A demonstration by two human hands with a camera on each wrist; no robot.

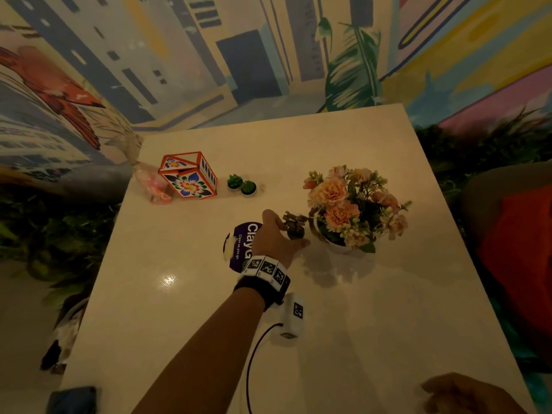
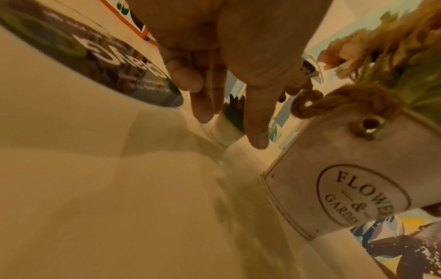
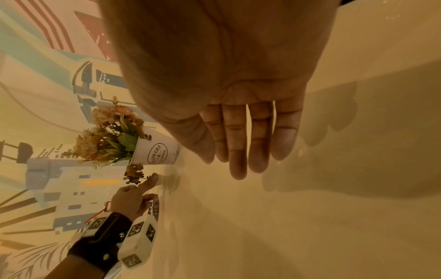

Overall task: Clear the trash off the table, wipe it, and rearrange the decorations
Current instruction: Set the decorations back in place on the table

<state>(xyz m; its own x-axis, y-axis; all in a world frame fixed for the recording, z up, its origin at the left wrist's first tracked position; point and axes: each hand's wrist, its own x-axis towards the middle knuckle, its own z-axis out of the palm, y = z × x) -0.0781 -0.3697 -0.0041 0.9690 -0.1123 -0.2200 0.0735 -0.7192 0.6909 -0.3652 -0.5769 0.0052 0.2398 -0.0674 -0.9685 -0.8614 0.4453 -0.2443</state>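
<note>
My left hand (image 1: 291,233) reaches across the cream table (image 1: 358,324) and holds a small white pot with a brown plant (image 1: 296,227) between thumb and fingers. In the left wrist view the thumb and fingers (image 2: 203,113) sit on either side of that pot (image 2: 225,135), which stands on the table. Just to its right is a white "Flowers & Garden" bucket (image 1: 337,248) of peach flowers (image 1: 343,201). My right hand (image 1: 466,395) hovers flat over the table's near right edge, fingers (image 3: 260,151) straight, holding nothing.
An orange floral box (image 1: 188,176), two tiny green succulents (image 1: 241,183) and a pink plastic-wrapped item (image 1: 150,182) stand at the far left. A round purple disc (image 1: 239,243) lies under my left hand. A painted wall backs the table; greenery flanks both sides.
</note>
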